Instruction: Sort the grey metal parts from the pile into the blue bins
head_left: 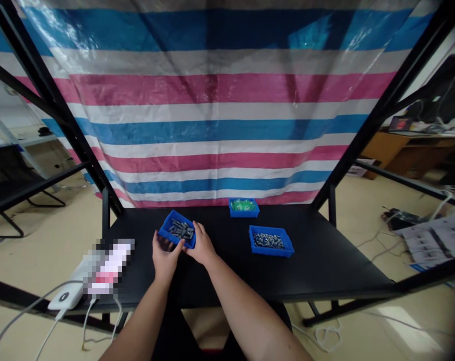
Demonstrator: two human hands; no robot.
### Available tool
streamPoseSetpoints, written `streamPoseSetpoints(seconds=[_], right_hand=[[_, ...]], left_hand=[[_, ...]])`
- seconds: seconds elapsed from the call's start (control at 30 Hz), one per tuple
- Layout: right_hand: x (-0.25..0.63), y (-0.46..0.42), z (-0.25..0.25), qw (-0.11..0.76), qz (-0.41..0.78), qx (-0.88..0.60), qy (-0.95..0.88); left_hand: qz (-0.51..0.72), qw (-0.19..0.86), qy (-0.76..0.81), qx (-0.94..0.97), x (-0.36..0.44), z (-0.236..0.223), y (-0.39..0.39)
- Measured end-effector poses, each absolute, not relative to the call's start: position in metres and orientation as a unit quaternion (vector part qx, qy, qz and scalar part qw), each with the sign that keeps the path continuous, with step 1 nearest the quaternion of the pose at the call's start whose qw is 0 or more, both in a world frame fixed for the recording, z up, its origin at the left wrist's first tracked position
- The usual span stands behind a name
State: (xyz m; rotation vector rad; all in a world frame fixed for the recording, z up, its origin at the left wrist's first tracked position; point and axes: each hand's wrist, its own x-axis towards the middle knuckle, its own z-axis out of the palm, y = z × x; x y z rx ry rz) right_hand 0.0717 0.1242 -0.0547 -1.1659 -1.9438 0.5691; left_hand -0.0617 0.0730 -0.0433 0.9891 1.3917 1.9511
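Note:
Between my two hands is a small blue plastic bin [168,220], tilted a little, with many small dark grey cylindrical pieces [182,229] inside. The fingers of my left hand [166,255] wrap its near left side, thumb against the front wall. My right hand [202,245] grips the right end of the same bin. Farther right on the black table [227,271] stands a second blue bin [272,250] full of small shiny metal pieces. Behind it, a third blue bin [244,213] contains green items in what looks like clear plastic.
At the table's left edge lie a white power strip [66,296] with cables and a pixelated, phone-like object [110,268]. A striped plastic sheet [215,130] hangs behind the table, between slanted black frame bars [357,145]. Loose cables [325,333] lie on the floor.

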Motion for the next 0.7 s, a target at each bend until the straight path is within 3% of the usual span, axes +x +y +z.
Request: streamPoseSetpoints(seconds=[0.17,0.47,0.7], right_hand=[[0.069,0.124,-0.057,0.351,0.199,-0.489,-0.773],[0.067,0.125,-0.061,0.363,0.195,-0.491,-0.768],[0.066,0.124,-0.059,0.362,0.196,-0.498,-0.763]], left_hand=[[0.676,0.211,0.531,0.466,-0.058,-0.049,0.072],[0.494,0.162,0.636,0.571,-0.062,-0.037,0.066],[0.503,0.165,0.626,0.573,-0.062,-0.040,0.067]])
